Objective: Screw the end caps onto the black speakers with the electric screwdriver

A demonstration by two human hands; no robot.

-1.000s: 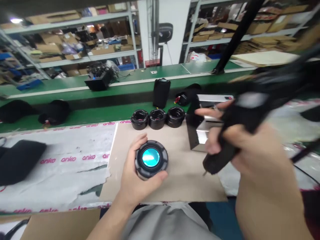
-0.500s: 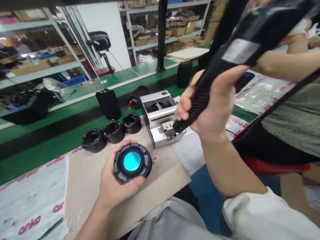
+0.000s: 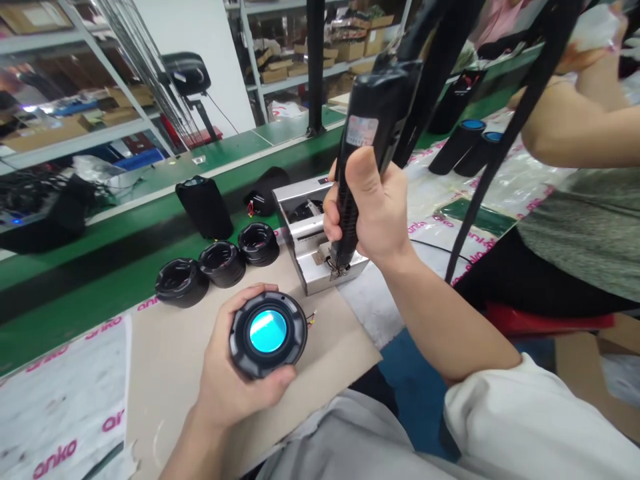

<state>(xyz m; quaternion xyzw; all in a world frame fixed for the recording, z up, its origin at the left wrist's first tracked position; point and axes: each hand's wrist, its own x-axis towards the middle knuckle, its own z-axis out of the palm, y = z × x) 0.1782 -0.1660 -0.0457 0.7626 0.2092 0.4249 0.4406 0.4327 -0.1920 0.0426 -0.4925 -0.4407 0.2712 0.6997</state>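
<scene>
My left hand [image 3: 234,363] holds a round black speaker driver [image 3: 267,335] with a glossy cyan centre and a grey segmented rim, and short wires stick out at its right side. My right hand [image 3: 365,207] grips a black electric screwdriver [image 3: 373,113] nearly upright. Its tip rests on a small metal part inside the front of a silver metal box fixture [image 3: 300,227]. Fingers hide most of the screwdriver's grip. Three black ring-shaped parts [image 3: 223,263] stand in a row just beyond my left hand.
A cardboard sheet [image 3: 170,387] lies over printed plastic sheeting [image 3: 60,407] on the bench. Black cylinders [image 3: 204,208] stand on a green conveyor [image 3: 115,273] behind. Black cords [image 3: 510,133] hang beside the screwdriver. A co-worker's arm [image 3: 580,127] reaches in at the upper right.
The screwdriver has swung from a strong tilt to nearly upright, its tip staying at the box. The view has turned since the oldest frame. Blue-topped cylinders have come into view at the upper right.
</scene>
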